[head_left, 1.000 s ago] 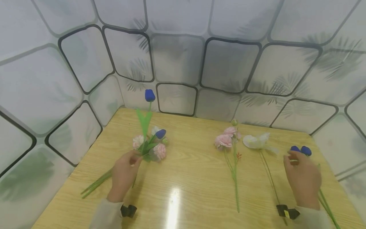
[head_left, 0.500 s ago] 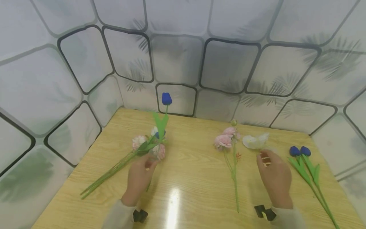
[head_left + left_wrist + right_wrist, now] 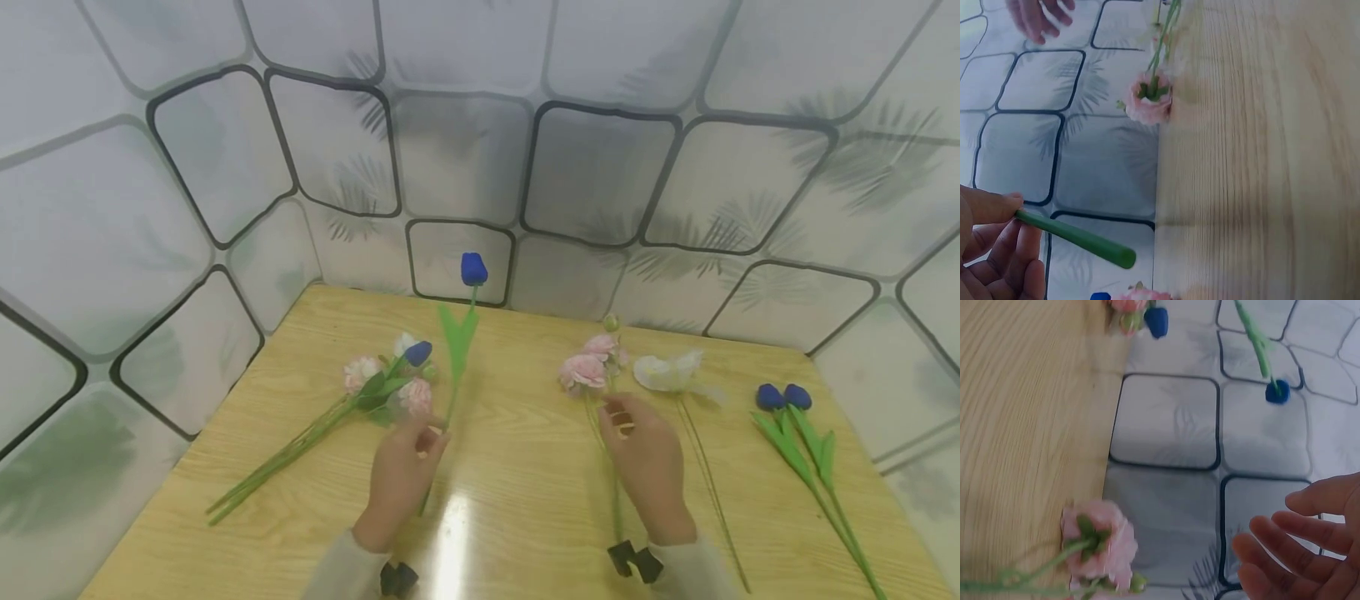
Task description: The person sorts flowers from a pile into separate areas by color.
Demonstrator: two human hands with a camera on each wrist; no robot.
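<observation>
My left hand (image 3: pixel 403 471) pinches the stem of a blue tulip (image 3: pixel 473 269) between thumb and fingertips, and the flower stands upright above the table. The cut end of its green stem (image 3: pixel 1079 237) juts from the fingers in the left wrist view. Just left of that hand lies a bunch with pale pink flowers (image 3: pixel 362 374) and a blue tulip (image 3: pixel 417 353). My right hand (image 3: pixel 647 462) holds nothing. In the right wrist view its fingers (image 3: pixel 1285 556) are loosely bent. It hovers over the stems of the pink flowers (image 3: pixel 583 372), beside a white flower (image 3: pixel 667 372).
Two more blue tulips (image 3: pixel 797 397) lie at the right side of the wooden table (image 3: pixel 517 483). A patterned wall (image 3: pixel 465 158) rises behind the table's back edge and along both sides.
My left hand has carried the blue tulip rightward, away from the bunch. My right hand has moved left from the two tulips, past the white flower, to above the pink flowers' stems.
</observation>
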